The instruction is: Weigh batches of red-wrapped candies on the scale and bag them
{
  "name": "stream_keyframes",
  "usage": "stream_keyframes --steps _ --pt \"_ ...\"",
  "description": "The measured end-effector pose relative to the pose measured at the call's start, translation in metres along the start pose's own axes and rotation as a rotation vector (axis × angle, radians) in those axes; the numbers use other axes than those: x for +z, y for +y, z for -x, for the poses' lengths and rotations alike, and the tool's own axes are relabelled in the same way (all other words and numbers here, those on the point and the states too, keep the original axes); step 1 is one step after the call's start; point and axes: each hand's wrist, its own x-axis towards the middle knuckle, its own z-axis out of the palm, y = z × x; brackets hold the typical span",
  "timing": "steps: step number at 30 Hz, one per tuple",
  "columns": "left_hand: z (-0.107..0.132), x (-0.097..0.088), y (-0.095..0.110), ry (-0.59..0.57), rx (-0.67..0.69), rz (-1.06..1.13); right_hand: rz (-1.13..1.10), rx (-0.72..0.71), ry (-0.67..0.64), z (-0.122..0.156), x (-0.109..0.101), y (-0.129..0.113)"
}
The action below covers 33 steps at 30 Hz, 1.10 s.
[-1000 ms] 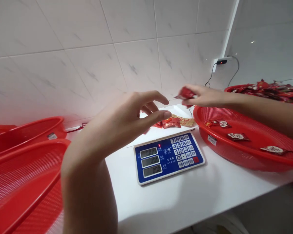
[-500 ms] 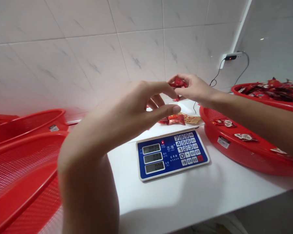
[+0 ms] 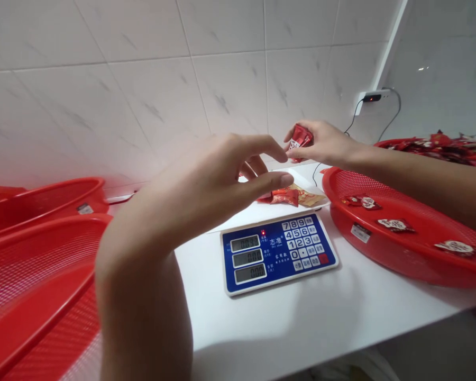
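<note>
My left hand hovers over the weighing scale, fingers loosely curved and apart, holding nothing. Its fingertips come close to my right hand, which is closed on a small red snack packet above the scale's white platform. A few red and gold packets lie on that platform, partly hidden behind my left hand. The scale's blue panel shows a lit red dot and three displays.
A red mesh basket at right holds a few packets; behind it another red basket is heaped with several packets. Empty red baskets stack at left. A wall socket with a black cable sits on the tiled wall.
My right hand carried the red packet leftward from above the right basket to over the scale platform, close to my left fingertips. My left hand stayed nearly still.
</note>
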Motion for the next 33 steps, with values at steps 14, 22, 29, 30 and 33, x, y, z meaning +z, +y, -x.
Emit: stream_keyframes --steps 14,22,29,30,33 --pt "0.001 0.000 0.001 -0.022 0.003 0.025 -0.013 -0.056 -0.025 0.008 0.008 -0.004" --pt "0.000 0.000 0.000 -0.027 0.014 0.013 0.015 -0.041 -0.046 0.013 0.010 -0.007" --pt "0.000 0.000 0.000 -0.034 0.007 0.021 0.029 -0.024 -0.068 0.018 0.017 -0.004" --pt "0.000 -0.001 0.000 -0.038 0.005 0.021 0.026 -0.026 -0.074 0.018 0.018 -0.003" --pt "-0.001 -0.001 -0.001 -0.045 0.004 0.020 0.021 -0.033 -0.069 0.018 0.020 -0.001"
